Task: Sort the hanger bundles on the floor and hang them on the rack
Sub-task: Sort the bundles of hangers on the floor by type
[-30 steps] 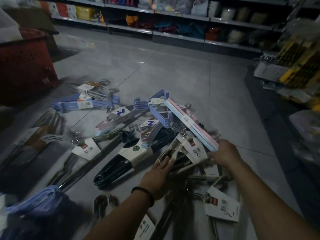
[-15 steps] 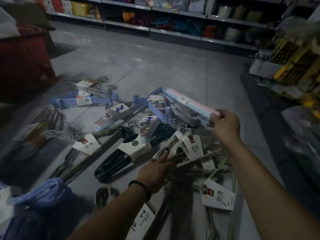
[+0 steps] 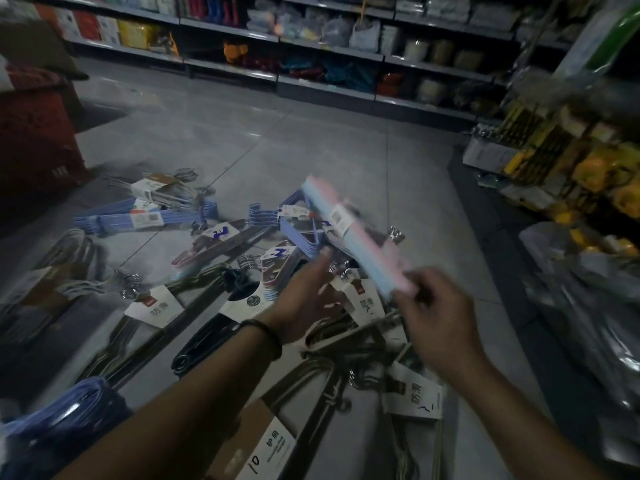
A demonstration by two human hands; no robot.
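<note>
Several banded hanger bundles lie in a heap on the grey tiled floor [image 3: 311, 143]. My right hand [image 3: 440, 317] grips the near end of a pink and light-blue bundle [image 3: 349, 233], lifted above the heap and slanting away to the upper left. My left hand [image 3: 304, 299] hovers over the heap just under that bundle, fingers extended towards it. Below lie a black bundle [image 3: 207, 337], a blue bundle [image 3: 138, 218] at the left, and metal bundles with white labels [image 3: 156, 308]. The moving hands and the bundle are blurred.
A red crate [image 3: 34, 133] stands at the far left. Stocked shop shelves [image 3: 311, 46] run along the back. Yellow packaged goods [image 3: 571, 161] crowd the right side. Another blue bundle [image 3: 62, 420] lies at the bottom left, near my left arm.
My right hand has lifted the pink and blue bundle off the heap and raised it higher. My left hand has left the pale hangers and risen towards the bundle.
</note>
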